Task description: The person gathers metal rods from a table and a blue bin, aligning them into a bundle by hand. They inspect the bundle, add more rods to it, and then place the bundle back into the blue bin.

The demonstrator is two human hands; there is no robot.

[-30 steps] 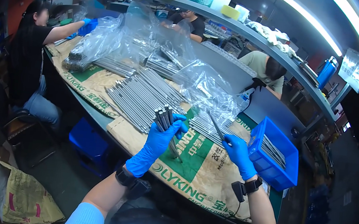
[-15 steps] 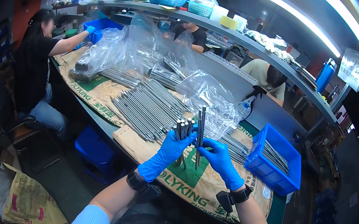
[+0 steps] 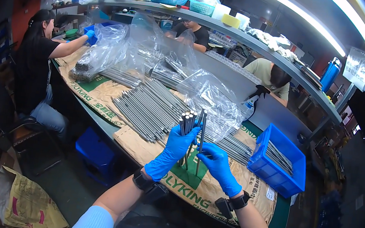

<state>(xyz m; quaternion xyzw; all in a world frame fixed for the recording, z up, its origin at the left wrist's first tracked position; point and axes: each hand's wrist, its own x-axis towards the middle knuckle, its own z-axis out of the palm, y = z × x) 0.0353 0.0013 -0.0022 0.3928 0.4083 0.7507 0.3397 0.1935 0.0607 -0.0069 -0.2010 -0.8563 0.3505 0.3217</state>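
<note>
My left hand (image 3: 173,148), in a blue glove, is closed round a bundle of slim metal rods (image 3: 186,122) held upright, their bright ends showing above the fingers. Just right of it, my right hand (image 3: 218,165), also gloved in blue, pinches the lower part of a single upright metal rod (image 3: 203,132). Another rod stands close beside that one, against the left hand's fingers. Beyond my hands, a wide layer of loose metal rods (image 3: 149,109) lies on brown paper sacks (image 3: 137,147) spread over the table.
To the right, a blue bin (image 3: 270,176) holds several rods (image 3: 281,159). Clear plastic bags (image 3: 211,101) cover more rods behind the pile. A shelf (image 3: 229,28) with baskets and tape crosses above. One person (image 3: 35,55) sits at the left; two others work behind the partition.
Of the two rods at my right hand, one now leans toward the left hand's bundle. My right hand has shifted slightly left and down. The person at left has lowered a gloved hand.
</note>
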